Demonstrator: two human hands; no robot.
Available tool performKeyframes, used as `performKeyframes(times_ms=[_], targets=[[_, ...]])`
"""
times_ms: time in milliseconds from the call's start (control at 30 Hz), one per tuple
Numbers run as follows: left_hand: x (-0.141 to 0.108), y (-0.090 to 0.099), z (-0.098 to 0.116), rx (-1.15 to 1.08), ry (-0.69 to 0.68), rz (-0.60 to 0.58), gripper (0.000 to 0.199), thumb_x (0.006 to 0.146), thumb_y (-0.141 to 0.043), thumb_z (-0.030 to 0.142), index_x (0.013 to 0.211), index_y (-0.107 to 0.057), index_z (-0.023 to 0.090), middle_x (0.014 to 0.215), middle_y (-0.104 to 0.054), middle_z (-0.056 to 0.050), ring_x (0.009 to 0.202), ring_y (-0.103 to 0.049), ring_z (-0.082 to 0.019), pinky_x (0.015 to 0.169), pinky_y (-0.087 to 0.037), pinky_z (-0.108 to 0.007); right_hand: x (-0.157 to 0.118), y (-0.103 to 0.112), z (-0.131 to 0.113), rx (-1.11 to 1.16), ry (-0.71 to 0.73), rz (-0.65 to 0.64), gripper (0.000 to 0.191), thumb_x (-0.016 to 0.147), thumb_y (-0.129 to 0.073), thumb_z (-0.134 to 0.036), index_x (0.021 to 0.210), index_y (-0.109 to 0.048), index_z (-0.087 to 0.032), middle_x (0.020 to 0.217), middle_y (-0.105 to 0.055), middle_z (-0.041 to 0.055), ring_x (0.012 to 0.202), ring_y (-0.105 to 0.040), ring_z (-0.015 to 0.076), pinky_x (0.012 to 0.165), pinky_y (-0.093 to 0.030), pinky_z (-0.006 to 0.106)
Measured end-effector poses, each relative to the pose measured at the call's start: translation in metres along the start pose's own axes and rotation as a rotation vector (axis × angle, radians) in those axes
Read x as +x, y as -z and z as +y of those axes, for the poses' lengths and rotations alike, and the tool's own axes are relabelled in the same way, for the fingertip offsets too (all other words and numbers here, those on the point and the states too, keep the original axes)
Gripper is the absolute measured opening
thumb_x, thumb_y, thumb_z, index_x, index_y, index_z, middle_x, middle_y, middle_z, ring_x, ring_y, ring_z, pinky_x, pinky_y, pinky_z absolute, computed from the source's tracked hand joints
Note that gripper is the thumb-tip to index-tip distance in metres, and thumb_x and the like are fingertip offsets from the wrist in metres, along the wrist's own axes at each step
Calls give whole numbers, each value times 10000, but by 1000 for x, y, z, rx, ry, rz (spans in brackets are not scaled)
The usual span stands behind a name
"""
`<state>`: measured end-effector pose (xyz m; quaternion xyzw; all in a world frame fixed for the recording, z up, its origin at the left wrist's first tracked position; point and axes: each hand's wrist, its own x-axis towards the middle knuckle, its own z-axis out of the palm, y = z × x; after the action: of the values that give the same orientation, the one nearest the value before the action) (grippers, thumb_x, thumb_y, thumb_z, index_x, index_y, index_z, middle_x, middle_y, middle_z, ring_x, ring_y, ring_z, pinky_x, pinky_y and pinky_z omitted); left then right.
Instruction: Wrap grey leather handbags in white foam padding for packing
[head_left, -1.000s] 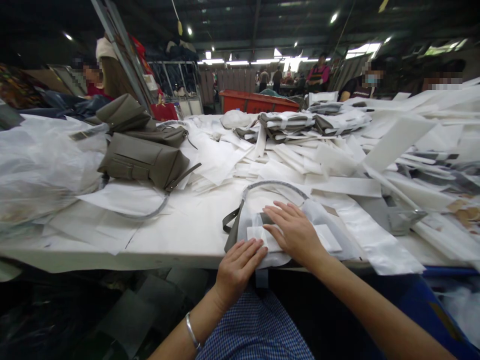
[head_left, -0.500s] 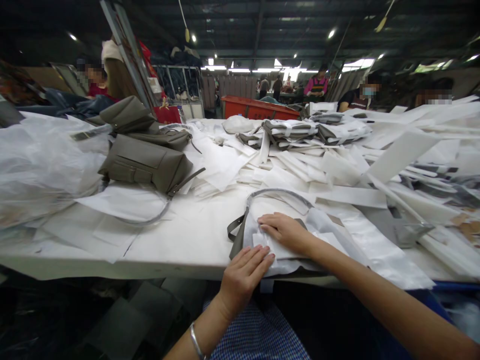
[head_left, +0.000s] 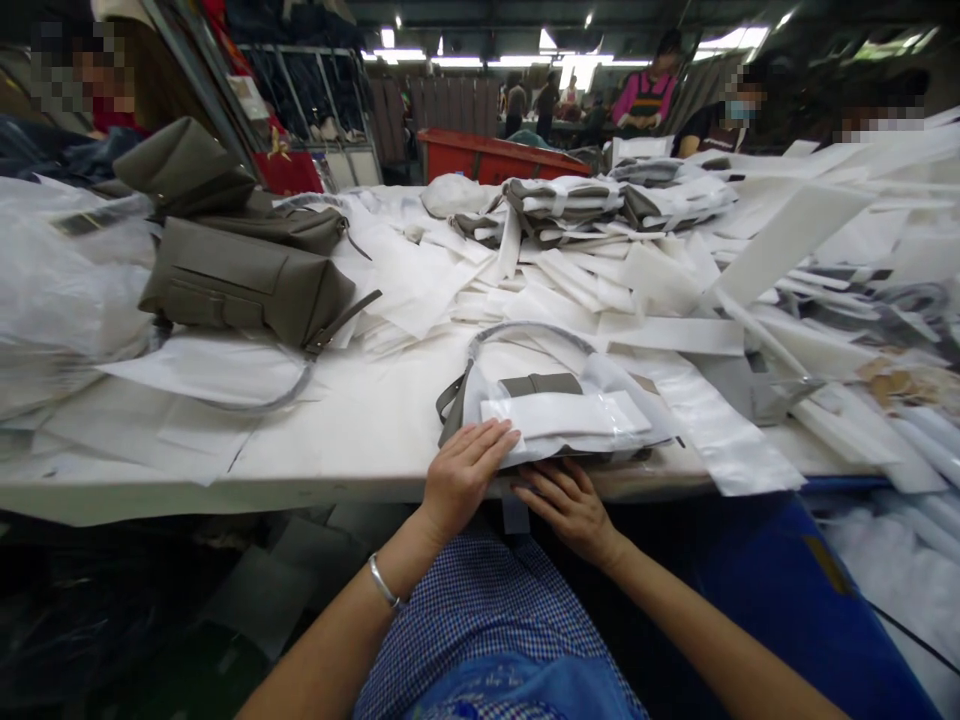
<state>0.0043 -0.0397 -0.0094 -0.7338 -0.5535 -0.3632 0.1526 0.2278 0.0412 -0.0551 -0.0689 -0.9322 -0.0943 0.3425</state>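
A grey-green handbag [head_left: 540,384] lies at the table's front edge, partly wrapped in white sheet, with a white padding strip [head_left: 559,414] across it. Its handle [head_left: 529,330], covered in a clear or pale wrap, arches away from me. My left hand [head_left: 466,468] rests on the wrap at the bag's near left corner, fingers extended and lying flat. At the bag's near edge is my right hand [head_left: 574,510], fingers spread, nothing visibly gripped; its fingertips reach the edge and are partly hidden beneath it. A narrow pale strip [head_left: 515,512] hangs below the table edge between my hands.
More grey-green handbags [head_left: 247,275] are piled at the left beside clear plastic wrapping [head_left: 67,290]. Wrapped bags [head_left: 570,200] and many white foam sheets [head_left: 600,280] cover the back and right. A red bin [head_left: 499,155] and several people stand beyond. Something blue [head_left: 787,600] is at lower right.
My right hand has moved from the top of the wrapped bag down to its near edge. My left hand still rests at the near left corner. The view has tilted downward.
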Motion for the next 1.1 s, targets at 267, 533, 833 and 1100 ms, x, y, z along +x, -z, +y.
performKeyframes(times_ms=[267,533,833,1100], targets=[[-2,-2,2,35,-11,24,415,986,-529,147,1394,-534,217,1382,-615,-57,1311,-548,-202,1108,-450,-405,37,1,-5,281,6,129,297,947,-575,-98,1205,-679,-201,1127,-753,61,1147,-664,195,1024,-523,384],[-4,-7,3,64,-14,57,417,982,-512,99,1378,-550,224,1368,-626,-47,1313,-547,-191,1103,-448,-399,28,21,-47,459,-142,56,332,974,-416,-102,1161,-678,-181,1090,-762,69,1054,-711,190,942,-577,366],[-5,-8,2,88,-36,24,400,1013,-463,149,1404,-524,207,1386,-611,-73,1342,-514,-217,1102,-457,-425,72,60,-17,473,-122,4,299,962,-455,-91,1118,-678,-214,1059,-771,20,989,-722,148,951,-531,315],[-4,-6,6,79,32,84,367,971,-556,163,1333,-578,219,1171,-670,-81,1140,-613,-216,1020,-524,-400,113,64,17,376,-204,-30,216,926,-586,-108,1007,-719,-258,926,-784,-37,796,-729,148,910,-510,327]])
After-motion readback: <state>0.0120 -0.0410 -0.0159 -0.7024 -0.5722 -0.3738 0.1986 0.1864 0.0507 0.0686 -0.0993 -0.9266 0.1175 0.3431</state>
